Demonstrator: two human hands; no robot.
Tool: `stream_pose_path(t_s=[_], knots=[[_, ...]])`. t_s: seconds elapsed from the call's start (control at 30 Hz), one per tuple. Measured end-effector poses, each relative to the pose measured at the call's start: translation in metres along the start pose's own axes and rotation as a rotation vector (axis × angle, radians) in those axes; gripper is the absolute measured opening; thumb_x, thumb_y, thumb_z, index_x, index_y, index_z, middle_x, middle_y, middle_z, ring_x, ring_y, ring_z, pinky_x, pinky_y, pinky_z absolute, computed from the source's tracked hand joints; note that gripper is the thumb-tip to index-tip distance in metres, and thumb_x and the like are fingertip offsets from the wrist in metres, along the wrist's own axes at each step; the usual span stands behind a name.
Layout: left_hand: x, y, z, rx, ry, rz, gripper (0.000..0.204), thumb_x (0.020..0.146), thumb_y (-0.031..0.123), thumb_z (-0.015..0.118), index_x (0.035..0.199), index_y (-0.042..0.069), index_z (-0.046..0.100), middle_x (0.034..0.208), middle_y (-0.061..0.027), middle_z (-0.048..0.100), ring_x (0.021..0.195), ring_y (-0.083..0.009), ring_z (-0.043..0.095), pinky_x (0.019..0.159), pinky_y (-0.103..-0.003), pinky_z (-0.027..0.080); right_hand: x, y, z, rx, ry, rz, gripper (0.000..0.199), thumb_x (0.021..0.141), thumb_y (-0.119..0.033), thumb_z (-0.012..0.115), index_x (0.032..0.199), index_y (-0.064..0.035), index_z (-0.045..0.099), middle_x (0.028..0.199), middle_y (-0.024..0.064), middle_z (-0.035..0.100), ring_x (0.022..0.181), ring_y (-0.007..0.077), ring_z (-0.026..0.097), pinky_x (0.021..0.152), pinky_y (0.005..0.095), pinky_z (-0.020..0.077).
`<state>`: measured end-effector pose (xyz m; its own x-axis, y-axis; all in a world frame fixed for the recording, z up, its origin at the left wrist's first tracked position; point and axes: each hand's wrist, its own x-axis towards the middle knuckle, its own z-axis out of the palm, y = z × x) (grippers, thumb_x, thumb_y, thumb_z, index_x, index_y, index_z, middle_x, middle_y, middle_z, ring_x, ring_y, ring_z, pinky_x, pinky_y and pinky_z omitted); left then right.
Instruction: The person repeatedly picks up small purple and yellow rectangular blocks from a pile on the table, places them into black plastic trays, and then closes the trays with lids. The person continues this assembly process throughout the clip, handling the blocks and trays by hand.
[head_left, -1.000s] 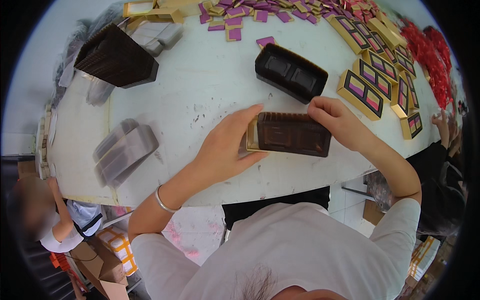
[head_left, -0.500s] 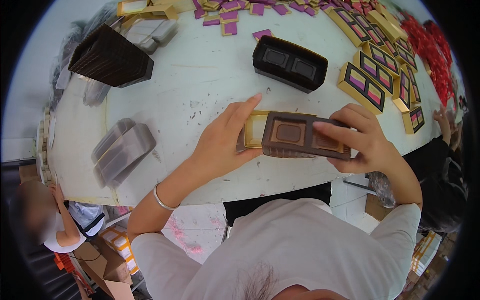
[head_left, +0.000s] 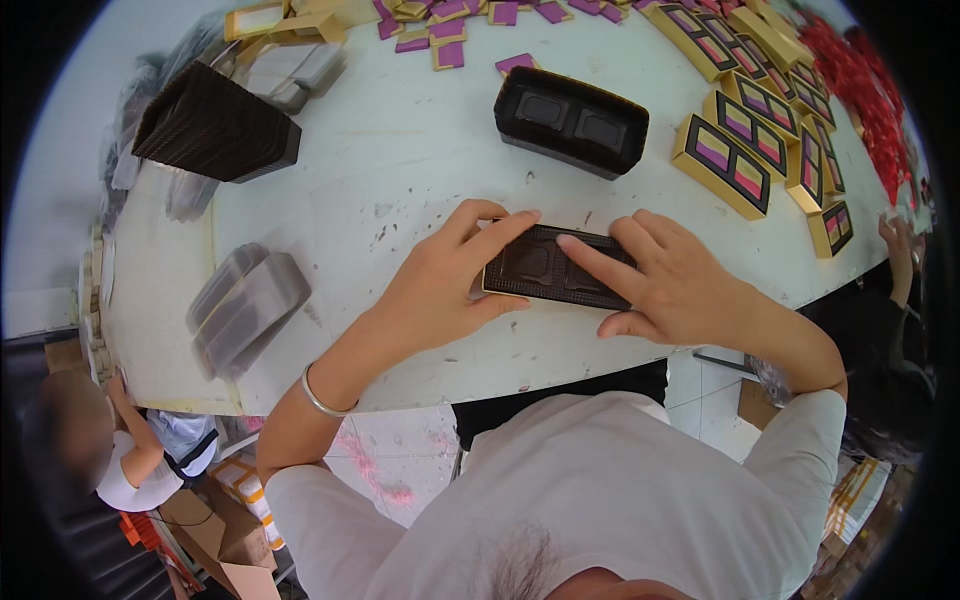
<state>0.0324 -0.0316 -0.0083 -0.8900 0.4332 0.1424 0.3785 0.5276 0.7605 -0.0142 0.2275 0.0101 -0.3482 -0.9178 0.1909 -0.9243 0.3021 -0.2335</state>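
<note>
In front of me on the white table, a dark brown plastic tray (head_left: 527, 262) with two square recesses sits inside a gold box (head_left: 487, 289), only a thin gold edge of which shows. My left hand (head_left: 425, 285) is closed round the box's left end, thumb on the near side and fingers on the far side. Over the right half is my right hand (head_left: 675, 282), its fingers spread and the index fingertip on the tray's middle. Its thumb points out past the near edge. Just beyond stands a stack of the same brown trays (head_left: 570, 122).
A tall tray stack (head_left: 215, 125) leans at the far left, with clear plastic covers (head_left: 250, 310) nearer. Filled gold boxes (head_left: 722, 165) line the right, by red shredded material (head_left: 865, 120). Purple-and-gold packets (head_left: 450, 55) lie at the back. Other people (head_left: 140, 460) work at both sides.
The brown tray, held half over the gold box before, is now down inside it. My right hand has let go its grip on the tray's end and spread its fingers over it.
</note>
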Motion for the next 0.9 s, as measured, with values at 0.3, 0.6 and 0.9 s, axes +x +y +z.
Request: stream_pose_path(t_s=[0.3,0.6,0.9], knots=[[0.004,0.002,-0.008,-0.012,-0.093,-0.082,0.072,0.065,0.011,0.081,0.130,0.008,0.052,0.124,-0.0079,0.048,0.092,-0.0222,0.056,0.081,-0.034,0.047,-0.004,0.025,-0.019,0.114,0.030,-0.249,0.027,0.080,-0.013,0.065,0.103,0.0019,0.062,0.089,0.0093,0.048,0.072,0.0213,0.053,0.057,0.0333,0.0481],[0.004,-0.004,-0.015,-0.016,-0.111,-0.059,0.074,0.064,0.012,0.081,0.131,0.008,0.052,0.125,-0.0084,0.048,0.091,-0.0221,0.055,0.082,-0.033,0.048,0.004,0.029,-0.012,0.223,-0.002,-0.265,0.029,0.069,-0.004,0.069,0.096,0.0041,0.065,0.086,0.0092,0.051,0.069,0.0185,0.054,0.056,0.0299,0.0461],[0.002,-0.005,-0.018,0.061,-0.137,-0.080,0.075,0.063,0.016,0.083,0.131,0.007,0.053,0.119,-0.0096,0.051,0.092,-0.0228,0.055,0.082,-0.033,0.047,0.006,0.007,-0.026,-0.151,-0.187,-0.273,0.027,0.070,0.000,0.064,0.098,0.0034,0.064,0.080,0.0080,0.054,0.071,0.0178,0.054,0.059,0.0293,0.0447]])
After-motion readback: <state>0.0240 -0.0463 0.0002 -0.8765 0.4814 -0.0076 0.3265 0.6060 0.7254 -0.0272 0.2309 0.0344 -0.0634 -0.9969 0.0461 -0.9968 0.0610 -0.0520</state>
